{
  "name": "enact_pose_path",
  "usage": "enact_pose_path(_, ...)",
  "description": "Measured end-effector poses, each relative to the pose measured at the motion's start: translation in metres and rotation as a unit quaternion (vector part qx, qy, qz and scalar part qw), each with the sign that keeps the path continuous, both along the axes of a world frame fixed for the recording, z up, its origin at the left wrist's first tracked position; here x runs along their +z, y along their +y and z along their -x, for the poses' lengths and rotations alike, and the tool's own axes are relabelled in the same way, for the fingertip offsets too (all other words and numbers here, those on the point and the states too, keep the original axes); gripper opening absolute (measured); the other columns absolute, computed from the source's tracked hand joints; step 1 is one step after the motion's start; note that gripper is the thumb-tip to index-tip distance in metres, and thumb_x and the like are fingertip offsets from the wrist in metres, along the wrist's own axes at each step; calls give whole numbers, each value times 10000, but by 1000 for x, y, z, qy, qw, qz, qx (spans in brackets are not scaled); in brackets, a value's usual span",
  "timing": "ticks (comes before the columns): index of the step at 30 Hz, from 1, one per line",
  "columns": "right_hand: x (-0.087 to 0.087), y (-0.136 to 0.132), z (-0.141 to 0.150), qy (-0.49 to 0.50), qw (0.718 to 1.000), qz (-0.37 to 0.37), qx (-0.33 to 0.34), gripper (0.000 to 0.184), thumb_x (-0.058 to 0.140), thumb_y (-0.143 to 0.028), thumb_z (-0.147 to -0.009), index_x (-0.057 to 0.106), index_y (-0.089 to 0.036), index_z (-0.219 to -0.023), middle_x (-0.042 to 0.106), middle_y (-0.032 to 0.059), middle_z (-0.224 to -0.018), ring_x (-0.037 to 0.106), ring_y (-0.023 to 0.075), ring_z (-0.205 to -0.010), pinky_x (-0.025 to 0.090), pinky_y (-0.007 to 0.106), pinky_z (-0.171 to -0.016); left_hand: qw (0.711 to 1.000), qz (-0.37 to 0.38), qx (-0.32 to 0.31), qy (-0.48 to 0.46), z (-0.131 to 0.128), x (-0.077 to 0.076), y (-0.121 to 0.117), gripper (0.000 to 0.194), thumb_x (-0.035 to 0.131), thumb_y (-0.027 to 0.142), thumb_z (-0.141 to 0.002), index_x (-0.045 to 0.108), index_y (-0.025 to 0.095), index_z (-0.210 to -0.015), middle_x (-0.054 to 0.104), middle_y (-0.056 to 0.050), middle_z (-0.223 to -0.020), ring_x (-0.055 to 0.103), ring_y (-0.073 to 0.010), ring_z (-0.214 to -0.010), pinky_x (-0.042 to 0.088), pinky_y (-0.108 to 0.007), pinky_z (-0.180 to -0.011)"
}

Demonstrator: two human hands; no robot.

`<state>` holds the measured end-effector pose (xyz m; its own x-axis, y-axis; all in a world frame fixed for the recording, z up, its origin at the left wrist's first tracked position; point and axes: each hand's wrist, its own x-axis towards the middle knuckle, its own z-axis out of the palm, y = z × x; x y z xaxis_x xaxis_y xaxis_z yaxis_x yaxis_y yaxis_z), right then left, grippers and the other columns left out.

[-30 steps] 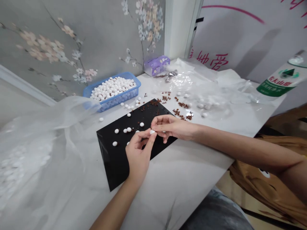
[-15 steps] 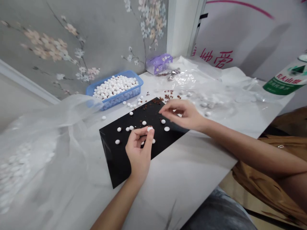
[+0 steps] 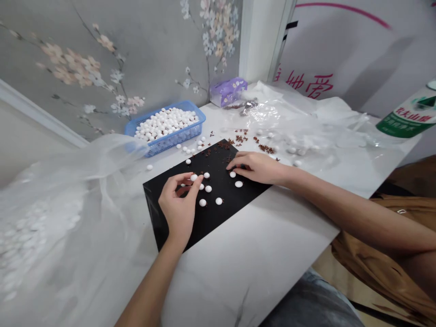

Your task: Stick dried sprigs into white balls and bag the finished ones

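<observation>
A black board (image 3: 218, 218) lies on the white table (image 3: 259, 259) with several small white round pieces (image 3: 208, 189) scattered on it. My left hand (image 3: 179, 206) hovers over the board's left part and pinches one white piece (image 3: 194, 177) between thumb and forefinger. My right hand (image 3: 255, 167) rests on the board's far right corner, fingers curled down next to a white piece (image 3: 232, 174); whether it grips anything is hidden.
A blue basket (image 3: 170, 136) full of white pieces stands at the back left. Brown husk bits (image 3: 265, 148) litter the table beyond the board. Clear plastic bags (image 3: 299, 122) lie at the back right, a sheer bag (image 3: 61, 195) at left, a purple packet (image 3: 227, 91) by the wall, a green-labelled bottle (image 3: 408, 119) far right.
My hands have parted. The left hand carried its white piece leftward over the board. The right hand swung out toward the husks, then came down onto the board's far corner.
</observation>
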<state>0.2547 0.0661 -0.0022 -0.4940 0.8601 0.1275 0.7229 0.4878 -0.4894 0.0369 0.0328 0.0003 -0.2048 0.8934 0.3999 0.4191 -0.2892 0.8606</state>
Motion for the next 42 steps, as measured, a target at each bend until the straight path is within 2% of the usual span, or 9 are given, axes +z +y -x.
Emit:
enact_pose_path(5, -6, 3, 4, 27, 999, -16, -23, 170, 484, -185, -829, 651, -183, -861, 605, 53, -922, 549, 129, -703, 399, 239, -641, 990, 0, -3, 142, 29, 2, 22, 174, 665, 350, -692, 631, 192, -758, 625, -15, -790, 591, -151, -719, 499, -264, -664)
enact_pose_path(11, -3, 4, 4, 30, 997, -7, -69, 168, 561, -218, -782, 627, -160, -925, 613, 50, -843, 490, 110, -579, 377, 239, -571, 943, 85, -10, 323, 54, 2, 38, 184, 590, 377, -727, 656, 207, -748, 648, -53, -899, 556, -240, -913, 449, -346, -767)
enact_pose_path(16, -4, 4, 2, 33, 997, -9, -74, 114, 528, -186, -790, 642, -176, -789, 639, 36, -827, 496, 110, -581, 375, 244, -585, 942, 135, -31, 306, 71, 10, 47, 295, 587, 377, -710, 689, 198, -921, 656, -74, -996, 578, -244, -898, 451, -348, -780)
enact_pose_path(21, -4, 2, 5, 58, 995, -12, -76, 116, 506, -229, -815, 614, -185, -809, 637, 33, -811, 537, 133, -652, 373, 244, -584, 948, 100, 53, 299, 101, 11, 72, 383, 525, 325, -753, 637, 162, -1081, 631, -116, -1091, 580, -254, -921, 445, -377, -827)
enact_pose_path(27, 1, -2, 10, 134, 989, 5, -66, 160, 481, -299, -850, 591, -185, -873, 635, 14, -701, 542, 117, -578, 397, 238, -574, 959, 88, 31, 266, 112, 2, 97, 244, 546, 209, -718, 684, 134, -906, 669, -106, -933, 589, -265, -871, 398, -441, -902)
enact_pose_path(31, 2, -4, 9, 164, 986, -10, -29, 165, 504, -282, -840, 623, -196, -915, 679, 25, -814, 555, 104, -563, 422, 237, -582, 984, 49, 41, 165, 78, 11, 71, 268, 588, 301, -752, 661, 148, -960, 649, -81, -868, 584, -238, -820, 428, -424, -859)
enact_pose_path(36, 4, -10, 10, 230, 973, -9, -17, 171, 499, -312, -857, 606, -189, -908, 653, 15, -790, 520, 73, -476, 420, 224, -529, 999, 44, 11, 29, -1, 6, -13, 280, 526, 388, -830, 584, 198, -1028, 639, -40, -885, 605, -142, -777, 507, -256, -696)
enact_pose_path(38, 5, -15, 13, 254, 967, -31, -16, 160, 513, -322, -856, 592, -185, -882, 624, 15, -759, 489, 74, -487, 395, 220, -501, 987, 110, -40, -113, -24, 1, -40, 251, 593, 368, -791, 622, 198, -973, 647, -34, -859, 604, -124, -707, 507, -236, -633)
enact_pose_path(42, 9, -27, 23, 298, 951, -85, -7, 128, 529, -310, -856, 584, -195, -847, 507, -3, -672, 413, 86, -515, 339, 226, -470, 947, 210, -111, -216, -38, -3, -54, 297, 694, 300, -709, 651, 197, -984, 667, -21, -794, 616, -121, -749, 497, -233, -692)
